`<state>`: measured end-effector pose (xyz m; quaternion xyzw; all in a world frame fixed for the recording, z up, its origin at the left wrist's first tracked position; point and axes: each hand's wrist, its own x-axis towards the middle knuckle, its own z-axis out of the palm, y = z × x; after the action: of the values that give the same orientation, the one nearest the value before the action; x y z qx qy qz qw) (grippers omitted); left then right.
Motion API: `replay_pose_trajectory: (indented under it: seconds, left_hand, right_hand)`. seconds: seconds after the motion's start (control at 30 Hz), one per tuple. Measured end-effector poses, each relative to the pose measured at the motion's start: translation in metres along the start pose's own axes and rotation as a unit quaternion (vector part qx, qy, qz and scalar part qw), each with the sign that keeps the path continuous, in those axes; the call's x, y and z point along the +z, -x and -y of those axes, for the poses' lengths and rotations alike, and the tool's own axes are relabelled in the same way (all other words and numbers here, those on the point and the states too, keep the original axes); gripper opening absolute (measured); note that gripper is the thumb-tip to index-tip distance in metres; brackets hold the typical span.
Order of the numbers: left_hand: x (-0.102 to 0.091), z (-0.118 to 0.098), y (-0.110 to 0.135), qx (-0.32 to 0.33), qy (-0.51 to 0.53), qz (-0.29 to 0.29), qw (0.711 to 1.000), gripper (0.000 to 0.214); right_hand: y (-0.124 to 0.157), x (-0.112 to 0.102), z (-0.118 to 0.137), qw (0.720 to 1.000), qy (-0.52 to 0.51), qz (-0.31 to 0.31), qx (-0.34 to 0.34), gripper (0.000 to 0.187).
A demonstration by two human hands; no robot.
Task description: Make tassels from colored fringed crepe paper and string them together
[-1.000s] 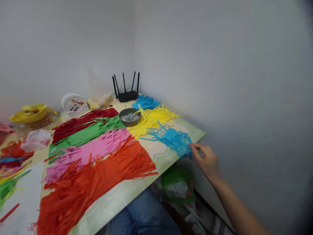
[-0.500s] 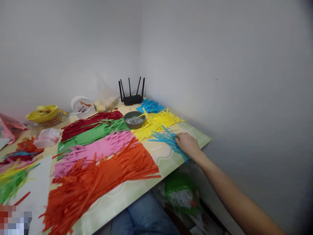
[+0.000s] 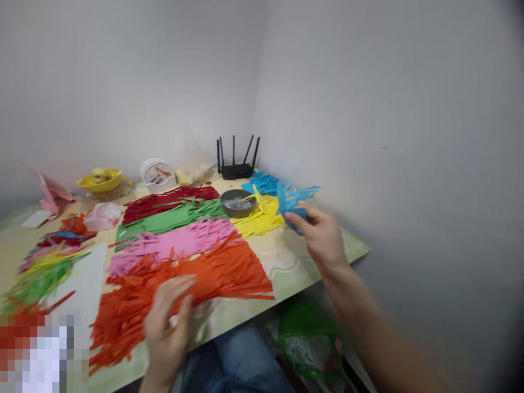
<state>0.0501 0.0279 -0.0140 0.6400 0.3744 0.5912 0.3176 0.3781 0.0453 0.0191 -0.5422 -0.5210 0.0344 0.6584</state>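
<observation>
My right hand [image 3: 325,232] pinches a blue fringed paper strip [image 3: 291,203] above the right part of the table, its cut ends fanning up and to the left. My left hand [image 3: 170,319] hovers over the near edge of the orange fringed paper [image 3: 229,273], fingers bent and apart, with nothing in them. Behind the orange sheets lie pink fringed paper [image 3: 176,245], green fringed paper [image 3: 172,217] and dark red fringed paper [image 3: 164,203], side by side. Yellow fringed paper [image 3: 262,218] and a further blue fringed pile [image 3: 264,183] lie to their right.
A grey bowl [image 3: 237,204] with clear bits stands among the papers. A black router [image 3: 236,171] sits in the wall corner. Mixed coloured strips [image 3: 53,267], a yellow dish [image 3: 100,181] and a white tub [image 3: 158,176] are at left. A green bag [image 3: 307,327] hangs below the table edge.
My right hand has raised the blue paper strip off the table and turned it upward. My left hand has come into view over the orange paper. The view has shifted left.
</observation>
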Motion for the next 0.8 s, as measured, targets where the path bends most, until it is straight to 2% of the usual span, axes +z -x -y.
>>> replay_pose_trajectory:
  seconds: [0.07, 0.13, 0.23, 0.4, 0.57, 0.67, 0.8]
  left_hand:
    - [0.041, -0.003, -0.004, -0.018, 0.025, 0.047, 0.998, 0.013]
    - [0.071, -0.002, -0.008, -0.01, 0.046, 0.073, 0.996, 0.018]
    - [0.088, 0.005, -0.01, -0.039, 0.084, 0.062, 0.994, 0.031]
    - [0.08, 0.014, -0.005, -0.09, 0.16, 0.01, 0.983, 0.036]
    - [0.072, 0.019, -0.003, -0.102, 0.201, -0.037, 0.974, 0.042]
    - [0.063, 0.027, -0.006, -0.098, 0.16, -0.06, 0.98, 0.038]
    - [0.046, 0.035, -0.01, -0.085, 0.079, -0.087, 0.99, 0.035]
  right_hand:
    - [0.018, 0.027, 0.021, 0.998, -0.011, 0.05, -0.028, 0.023]
    - [0.035, 0.05, 0.037, 0.994, -0.021, 0.088, -0.057, 0.02]
    - [0.054, 0.078, 0.051, 0.989, -0.024, 0.112, -0.099, 0.016]
    - [0.067, 0.107, 0.053, 0.976, 0.025, 0.129, -0.176, 0.012]
    - [0.079, 0.117, 0.052, 0.947, 0.075, 0.191, -0.246, 0.01]
    - [0.081, 0.119, 0.047, 0.921, 0.102, 0.245, -0.285, 0.013]
    - [0.077, 0.119, 0.043, 0.887, 0.124, 0.272, -0.352, 0.037]
